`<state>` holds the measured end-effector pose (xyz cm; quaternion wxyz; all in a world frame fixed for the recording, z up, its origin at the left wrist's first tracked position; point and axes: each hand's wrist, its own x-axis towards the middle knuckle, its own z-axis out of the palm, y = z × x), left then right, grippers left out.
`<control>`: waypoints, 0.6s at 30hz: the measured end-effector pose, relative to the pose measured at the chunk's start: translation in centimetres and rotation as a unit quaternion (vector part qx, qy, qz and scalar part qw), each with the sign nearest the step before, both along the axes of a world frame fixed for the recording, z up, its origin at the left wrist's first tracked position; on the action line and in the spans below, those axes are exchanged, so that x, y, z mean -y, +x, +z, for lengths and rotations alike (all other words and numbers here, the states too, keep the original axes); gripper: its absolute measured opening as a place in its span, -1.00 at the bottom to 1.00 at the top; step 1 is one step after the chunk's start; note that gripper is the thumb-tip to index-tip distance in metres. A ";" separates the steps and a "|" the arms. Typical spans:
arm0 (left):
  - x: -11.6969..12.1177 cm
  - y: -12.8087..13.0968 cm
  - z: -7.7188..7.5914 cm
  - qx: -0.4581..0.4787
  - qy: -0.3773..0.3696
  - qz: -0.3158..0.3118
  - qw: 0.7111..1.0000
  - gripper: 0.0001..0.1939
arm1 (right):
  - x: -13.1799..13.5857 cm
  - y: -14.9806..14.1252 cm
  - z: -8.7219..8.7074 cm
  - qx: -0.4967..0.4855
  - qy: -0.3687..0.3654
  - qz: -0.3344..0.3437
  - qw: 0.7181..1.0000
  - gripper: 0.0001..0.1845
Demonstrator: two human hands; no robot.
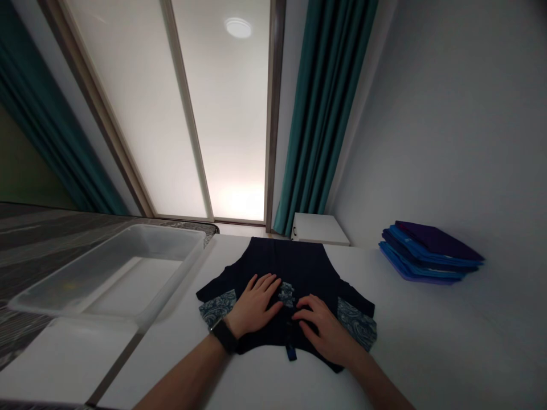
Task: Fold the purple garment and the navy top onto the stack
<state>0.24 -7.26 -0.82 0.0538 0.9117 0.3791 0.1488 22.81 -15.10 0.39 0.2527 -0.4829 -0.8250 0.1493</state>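
Observation:
A dark navy garment (294,256) lies spread on the white table in front of me. Blue-grey paisley cloth shows at its left and right sides, and a small patch of the same print (286,294) sits between my hands. My left hand (256,304) rests flat on the garment with fingers outstretched, a black watch on that wrist. On the right of the patch, my right hand (322,330) touches the fabric, its fingers bent but apart. A short dark blue strip, perhaps a label (291,352), hangs at the near edge.
An open translucent plastic bin (171,290) stands at the left. To the right is a stack of folded blue and purple cloths (431,253) beside the wall. A small white cabinet (320,229) stands beyond the far edge of the table (252,381), near teal curtains (329,114).

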 end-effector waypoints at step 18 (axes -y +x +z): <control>0.8 0.1 2.1 -0.046 0.034 -0.111 0.992 -0.90 | 0.0 0.1 -0.5 -0.022 0.022 0.007 0.999 -0.61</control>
